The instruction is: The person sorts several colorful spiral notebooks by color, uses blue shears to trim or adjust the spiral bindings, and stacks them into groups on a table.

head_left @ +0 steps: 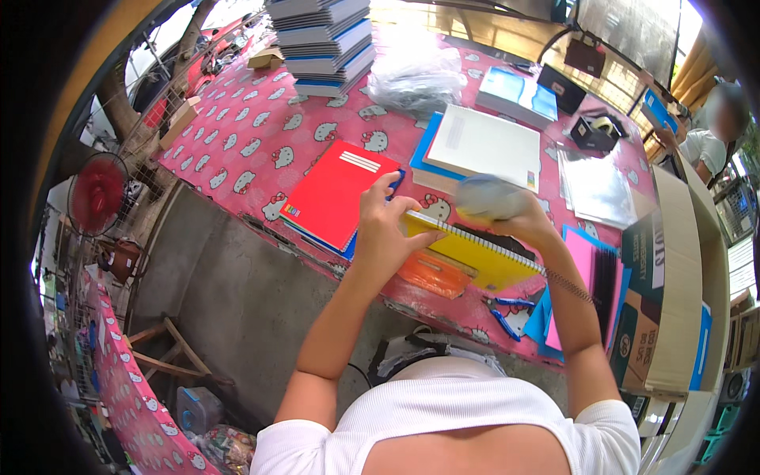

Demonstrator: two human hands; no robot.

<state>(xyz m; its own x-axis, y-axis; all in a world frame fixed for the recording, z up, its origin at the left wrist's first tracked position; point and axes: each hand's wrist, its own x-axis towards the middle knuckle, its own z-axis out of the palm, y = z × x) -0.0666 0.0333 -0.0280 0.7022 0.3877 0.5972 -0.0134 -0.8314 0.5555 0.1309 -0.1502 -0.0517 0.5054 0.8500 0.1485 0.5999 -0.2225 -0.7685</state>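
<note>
My left hand [388,226] pinches the left end of a yellow notebook [491,265], tilted with its spine up. A wire spiral [507,249] runs along that spine, and a loose dark coil [574,286] trails past its right end. A small blue thing [397,180], too hidden to name, shows by my left fingers. My right hand [526,222] is closed on a rounded grey and yellow object [487,198], smeared by motion, just above the spine. Below the notebook lies an orange packet [431,275]. Blue-handled pliers [507,313] rest at the table's front edge.
Red notebooks [340,194] lie left, a white-topped stack [487,146] beyond. A tall book pile [328,47] and clear plastic [419,79] stand farther back. Pink and blue covers [578,277] with dark coils lie right, beside a cardboard box [661,301]. Another person [701,142] is far right.
</note>
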